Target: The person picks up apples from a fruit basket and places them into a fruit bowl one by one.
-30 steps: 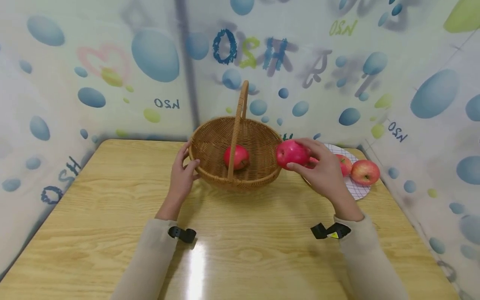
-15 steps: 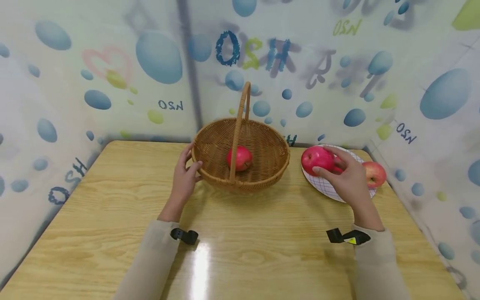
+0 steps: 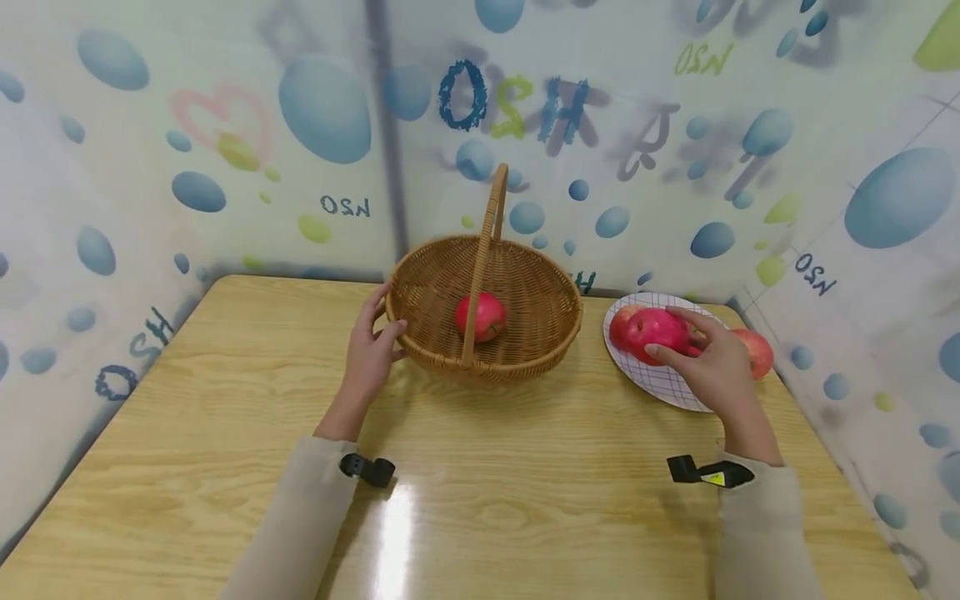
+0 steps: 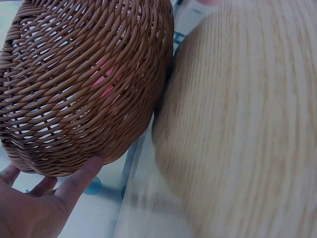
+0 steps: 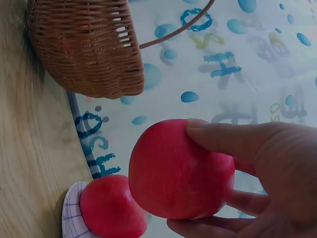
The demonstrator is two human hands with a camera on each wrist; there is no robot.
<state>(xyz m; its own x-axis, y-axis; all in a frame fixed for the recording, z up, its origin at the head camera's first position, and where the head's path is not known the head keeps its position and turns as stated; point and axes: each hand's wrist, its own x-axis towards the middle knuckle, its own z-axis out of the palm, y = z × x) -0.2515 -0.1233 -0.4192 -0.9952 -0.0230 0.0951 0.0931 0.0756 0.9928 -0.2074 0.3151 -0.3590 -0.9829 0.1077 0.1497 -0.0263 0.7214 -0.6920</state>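
Observation:
A wicker basket point(image 3: 543, 354) with an arched handle stands at the back middle of the table, one red apple point(image 3: 489, 317) inside it. My left hand point(image 3: 367, 354) grips the basket's left rim, thumb over the edge and fingers along the outer side. In the left wrist view the weave of the basket point(image 4: 84, 89) fills the upper left. My right hand point(image 3: 712, 358) holds a red apple point(image 3: 654, 335) over the plate point(image 3: 660, 385), thumb and fingers around it. In the right wrist view this held apple point(image 5: 181, 171) appears above another apple point(image 5: 111, 206) lying on the plate.
The white, grid-patterned plate is at the table's back right. An apple point(image 3: 757, 354) sits at its right side, partly behind my hand. A wall covering with blue spots point(image 3: 326, 108) rises directly behind the wooden table point(image 3: 487, 500).
My right hand has moved right with the apple, from the basket's right rim to above the plate, and lower. My left hand stays on the basket rim.

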